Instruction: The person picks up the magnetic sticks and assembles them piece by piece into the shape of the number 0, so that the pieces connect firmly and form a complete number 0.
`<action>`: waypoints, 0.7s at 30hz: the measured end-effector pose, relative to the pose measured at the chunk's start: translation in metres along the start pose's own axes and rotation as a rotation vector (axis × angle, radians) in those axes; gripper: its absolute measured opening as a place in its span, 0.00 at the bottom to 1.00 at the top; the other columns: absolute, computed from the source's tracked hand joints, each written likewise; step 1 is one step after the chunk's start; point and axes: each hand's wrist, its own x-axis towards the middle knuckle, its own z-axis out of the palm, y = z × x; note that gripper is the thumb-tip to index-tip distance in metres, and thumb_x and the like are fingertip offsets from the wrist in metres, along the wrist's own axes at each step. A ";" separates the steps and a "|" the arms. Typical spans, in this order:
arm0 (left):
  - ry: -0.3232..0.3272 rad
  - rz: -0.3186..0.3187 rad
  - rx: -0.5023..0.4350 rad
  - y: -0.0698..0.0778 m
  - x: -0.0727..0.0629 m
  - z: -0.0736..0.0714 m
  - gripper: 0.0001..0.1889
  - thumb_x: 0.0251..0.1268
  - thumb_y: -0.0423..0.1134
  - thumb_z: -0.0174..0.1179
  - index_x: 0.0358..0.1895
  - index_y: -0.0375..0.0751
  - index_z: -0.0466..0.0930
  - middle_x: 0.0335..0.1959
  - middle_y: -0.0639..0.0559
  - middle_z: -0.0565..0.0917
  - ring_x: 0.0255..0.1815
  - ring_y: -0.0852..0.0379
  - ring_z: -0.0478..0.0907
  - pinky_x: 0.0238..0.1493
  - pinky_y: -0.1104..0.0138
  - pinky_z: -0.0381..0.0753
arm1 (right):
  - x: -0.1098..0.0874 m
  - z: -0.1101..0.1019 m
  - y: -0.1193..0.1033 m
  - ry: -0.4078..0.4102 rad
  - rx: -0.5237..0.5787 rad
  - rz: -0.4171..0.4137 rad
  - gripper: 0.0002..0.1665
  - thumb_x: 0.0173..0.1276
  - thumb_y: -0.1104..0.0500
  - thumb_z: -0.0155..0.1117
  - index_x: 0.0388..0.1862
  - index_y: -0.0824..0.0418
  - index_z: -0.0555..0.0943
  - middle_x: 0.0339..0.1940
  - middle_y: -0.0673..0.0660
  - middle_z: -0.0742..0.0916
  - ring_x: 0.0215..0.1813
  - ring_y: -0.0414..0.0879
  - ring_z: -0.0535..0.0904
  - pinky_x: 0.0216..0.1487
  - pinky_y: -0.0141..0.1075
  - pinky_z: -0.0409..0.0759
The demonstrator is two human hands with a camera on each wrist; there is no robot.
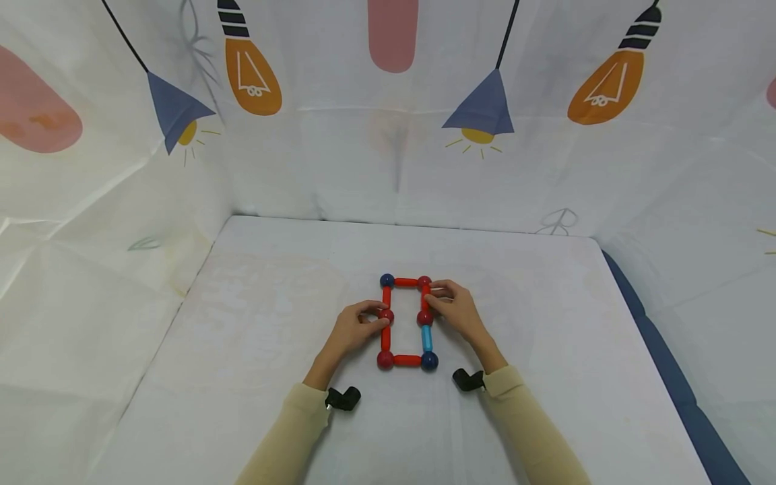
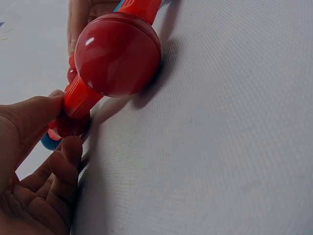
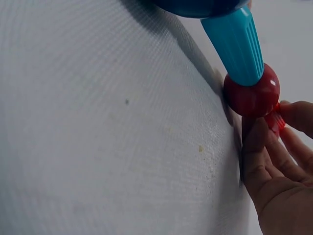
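Observation:
A rectangular frame of balls and short rods lies on the white table point(image 1: 254, 377). My left hand point(image 1: 353, 329) pinches the red ball point(image 1: 387, 315) midway along its left side, the thumb on the red rod point(image 2: 82, 96) just in front. My right hand point(image 1: 456, 308) grips the upright red rod point(image 1: 426, 296) on the right side, between a far red ball point(image 1: 424, 282) and a middle red ball point(image 3: 253, 93). A light blue rod point(image 1: 427, 338) runs from that middle ball to a dark blue ball point(image 1: 429, 361) at the near right corner.
Another dark blue ball point(image 1: 386, 280) forms the far left corner, and a large red ball point(image 2: 119, 54) the near left. Red rods make the far and near sides. A white printed curtain point(image 1: 339, 162) hangs behind the table. Black wrist cameras point(image 1: 343, 399) sit at both cuffs.

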 end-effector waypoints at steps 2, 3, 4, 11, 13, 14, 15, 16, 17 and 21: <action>0.000 -0.001 0.000 0.000 0.000 0.000 0.15 0.66 0.43 0.70 0.55 0.50 0.87 0.48 0.50 0.86 0.30 0.57 0.75 0.35 0.67 0.75 | 0.000 0.000 0.000 -0.002 0.006 0.004 0.24 0.73 0.54 0.69 0.63 0.64 0.79 0.56 0.68 0.87 0.53 0.58 0.88 0.50 0.43 0.87; 0.000 -0.001 0.000 0.001 -0.001 0.000 0.16 0.66 0.43 0.70 0.55 0.50 0.87 0.48 0.50 0.86 0.30 0.57 0.75 0.35 0.67 0.76 | -0.001 0.000 0.000 -0.003 0.006 0.007 0.24 0.73 0.53 0.69 0.62 0.64 0.79 0.56 0.68 0.87 0.53 0.57 0.88 0.50 0.43 0.87; 0.000 -0.001 -0.001 0.001 -0.001 0.000 0.16 0.66 0.43 0.70 0.55 0.49 0.86 0.48 0.50 0.86 0.30 0.57 0.75 0.36 0.67 0.76 | -0.001 0.000 -0.001 -0.004 0.006 0.009 0.24 0.73 0.53 0.69 0.62 0.64 0.79 0.56 0.68 0.88 0.52 0.57 0.88 0.50 0.43 0.87; 0.001 -0.004 -0.007 0.003 -0.001 0.000 0.16 0.66 0.43 0.70 0.55 0.50 0.87 0.49 0.50 0.86 0.31 0.57 0.76 0.37 0.67 0.77 | 0.000 -0.002 -0.001 -0.011 0.015 0.015 0.23 0.73 0.55 0.69 0.61 0.65 0.80 0.54 0.68 0.88 0.49 0.53 0.89 0.47 0.40 0.88; 0.002 -0.004 -0.006 0.003 -0.001 0.000 0.16 0.66 0.43 0.70 0.55 0.50 0.87 0.49 0.50 0.86 0.31 0.57 0.76 0.37 0.66 0.77 | 0.000 -0.002 -0.001 -0.012 0.013 0.014 0.23 0.73 0.55 0.69 0.61 0.66 0.80 0.54 0.68 0.88 0.48 0.52 0.89 0.46 0.40 0.88; 0.002 -0.003 -0.006 0.003 -0.001 0.000 0.16 0.66 0.43 0.70 0.55 0.50 0.87 0.49 0.50 0.86 0.31 0.57 0.76 0.37 0.66 0.77 | 0.000 -0.002 -0.001 -0.012 0.009 0.015 0.23 0.73 0.55 0.69 0.61 0.66 0.80 0.54 0.68 0.88 0.48 0.52 0.89 0.46 0.40 0.88; 0.003 -0.002 -0.005 0.003 -0.001 0.000 0.16 0.66 0.43 0.70 0.55 0.50 0.87 0.49 0.50 0.86 0.31 0.57 0.76 0.37 0.66 0.77 | 0.001 -0.002 0.000 -0.012 0.003 0.015 0.23 0.73 0.54 0.69 0.61 0.66 0.80 0.54 0.68 0.89 0.48 0.52 0.89 0.46 0.40 0.88; 0.003 0.000 -0.004 0.003 -0.001 0.000 0.16 0.66 0.43 0.70 0.55 0.50 0.87 0.49 0.50 0.86 0.31 0.57 0.76 0.37 0.67 0.77 | 0.001 -0.003 0.000 -0.012 -0.005 0.016 0.23 0.73 0.54 0.69 0.61 0.66 0.80 0.53 0.68 0.89 0.48 0.52 0.89 0.47 0.40 0.88; 0.004 0.002 -0.003 0.003 -0.001 0.000 0.16 0.66 0.43 0.70 0.55 0.50 0.87 0.49 0.50 0.86 0.32 0.57 0.76 0.37 0.67 0.76 | 0.001 -0.003 0.000 -0.011 -0.012 0.019 0.24 0.73 0.54 0.69 0.61 0.66 0.80 0.53 0.68 0.89 0.48 0.52 0.89 0.47 0.41 0.88; 0.000 0.003 0.007 0.002 -0.002 0.000 0.17 0.66 0.45 0.70 0.56 0.50 0.86 0.49 0.51 0.86 0.32 0.57 0.75 0.37 0.68 0.76 | 0.001 -0.002 -0.001 -0.008 -0.039 0.061 0.25 0.73 0.51 0.69 0.61 0.64 0.80 0.54 0.66 0.89 0.46 0.50 0.89 0.52 0.43 0.87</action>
